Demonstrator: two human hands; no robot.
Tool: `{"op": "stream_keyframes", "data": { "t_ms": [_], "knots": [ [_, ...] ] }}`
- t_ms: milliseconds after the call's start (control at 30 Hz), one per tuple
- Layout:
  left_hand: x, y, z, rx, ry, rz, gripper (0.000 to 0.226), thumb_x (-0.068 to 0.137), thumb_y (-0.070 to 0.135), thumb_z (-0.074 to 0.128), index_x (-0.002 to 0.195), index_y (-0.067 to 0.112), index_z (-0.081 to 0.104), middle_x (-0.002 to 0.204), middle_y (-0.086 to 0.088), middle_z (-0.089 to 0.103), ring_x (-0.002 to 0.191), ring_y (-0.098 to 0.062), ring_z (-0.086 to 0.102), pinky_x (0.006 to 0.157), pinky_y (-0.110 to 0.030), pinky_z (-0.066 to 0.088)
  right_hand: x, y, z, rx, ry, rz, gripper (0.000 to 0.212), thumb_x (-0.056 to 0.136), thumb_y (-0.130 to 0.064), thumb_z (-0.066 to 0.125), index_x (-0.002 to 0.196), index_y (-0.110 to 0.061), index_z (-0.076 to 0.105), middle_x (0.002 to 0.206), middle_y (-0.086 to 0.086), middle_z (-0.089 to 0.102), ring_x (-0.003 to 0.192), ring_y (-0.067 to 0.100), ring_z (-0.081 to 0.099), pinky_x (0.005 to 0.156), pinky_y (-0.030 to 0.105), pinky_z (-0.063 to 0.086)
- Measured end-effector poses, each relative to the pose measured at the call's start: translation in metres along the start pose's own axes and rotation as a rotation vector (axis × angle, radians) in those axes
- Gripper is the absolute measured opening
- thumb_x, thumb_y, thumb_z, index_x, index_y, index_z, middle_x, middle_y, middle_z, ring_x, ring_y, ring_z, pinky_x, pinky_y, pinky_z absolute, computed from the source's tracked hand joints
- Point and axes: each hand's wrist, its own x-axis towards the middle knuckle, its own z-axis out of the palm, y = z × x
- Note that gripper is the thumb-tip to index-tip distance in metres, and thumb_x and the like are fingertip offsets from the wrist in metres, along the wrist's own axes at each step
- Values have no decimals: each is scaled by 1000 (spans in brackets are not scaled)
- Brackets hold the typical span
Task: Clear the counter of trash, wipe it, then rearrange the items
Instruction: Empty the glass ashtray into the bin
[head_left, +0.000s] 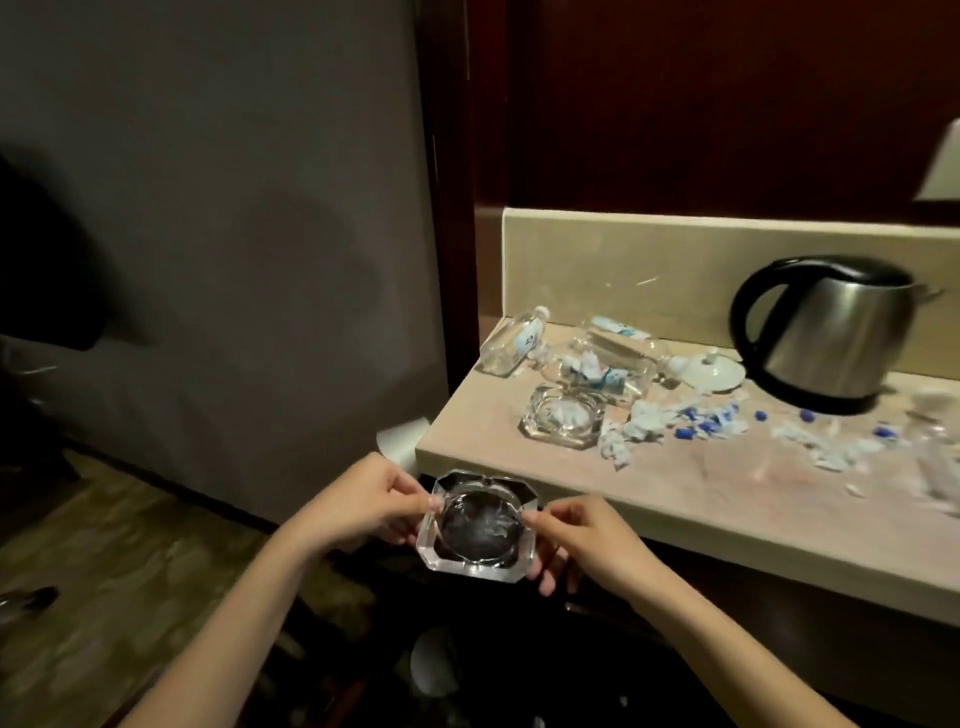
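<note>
Head camera, looking down at my two hands in front of a cluttered beige counter (519, 462). My left hand (358, 506) and right hand (584, 538) hold a heavy clear glass ashtray (475, 525) between them, off the counter's front edge and over a dark space below. On each side my thumb lies on the rim and my fingers curl underneath, so both hands are closed around the glass. What sits in the shadows beneath it I cannot tell.

A second glass ashtray (563, 421) with white scraps in it sits on the counter near the left corner. Behind it lie empty plastic bottles (506, 343) on their sides. Torn paper and blue caps (691, 415) are scattered to the right, near a white lid (714, 371) and a steel kettle (826, 332).

My worry is the grip: smooth glass, held only at its edges, could slip if I tip it to empty it, and it would fall and could chip or break. Tipping blind could also scatter ash on the floor.
</note>
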Motion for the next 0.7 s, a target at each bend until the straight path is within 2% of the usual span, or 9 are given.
{"op": "stream_keyframes", "data": {
  "t_ms": [100,200,300,400,467,533,633,700],
  "knots": [
    [26,20,-17,70,-25,52,20,86,22,69,71,10,75,69,-14,72,51,-8,61,46,-12,41,16,-19,-14,-20,28,-19,30,98,-25,52,76,-6,55,66,13,68,41,13,59,35,18,37],
    [59,32,-37,97,-36,52,20,87,20,68,71,10,76,66,-15,70,51,-10,62,48,-14,44,43,-30,-25,-54,49,-13,30,99,-24,50,81,-2,57,68,14,68,38,11,55,35,19,35],
    [94,33,-55,140,-80,33,23,88,23,67,70,11,75,77,-20,72,58,-14,65,53,-18,48,77,-37,-33,-95,56,34,30,99,-23,50,85,2,57,62,10,67,36,12,52,35,21,34],
    [129,27,-69,194,-86,3,24,89,26,66,75,9,75,84,-21,73,64,-15,67,56,-20,50,111,-42,-40,-226,86,69,37,99,-24,51,72,0,60,51,3,64,34,11,52,37,21,39],
    [149,24,-73,242,-74,1,25,89,27,65,78,7,76,77,-14,73,59,-9,65,55,-18,49,130,-41,-42,-316,122,87,39,99,-25,51,66,-5,60,50,2,62,33,7,51,39,20,40],
    [164,19,-74,295,-66,2,24,89,26,65,81,6,76,70,-7,72,55,-5,63,53,-16,48,146,-37,-42,-411,149,99,43,98,-27,52,65,-1,62,55,10,64,32,6,50,39,18,39],
    [179,11,-75,327,-76,-14,22,88,25,66,81,6,76,65,-3,71,54,-4,64,52,-15,47,165,-30,-41,-560,196,109,48,96,-30,55,73,11,62,64,21,65,42,14,51,47,22,42],
    [187,9,-76,360,-93,-12,22,87,24,67,76,7,75,61,-1,69,54,-4,64,52,-15,47,172,-27,-39,-659,191,112,45,96,-31,55,76,8,63,65,17,60,51,17,49,51,22,39]
  ]
}}
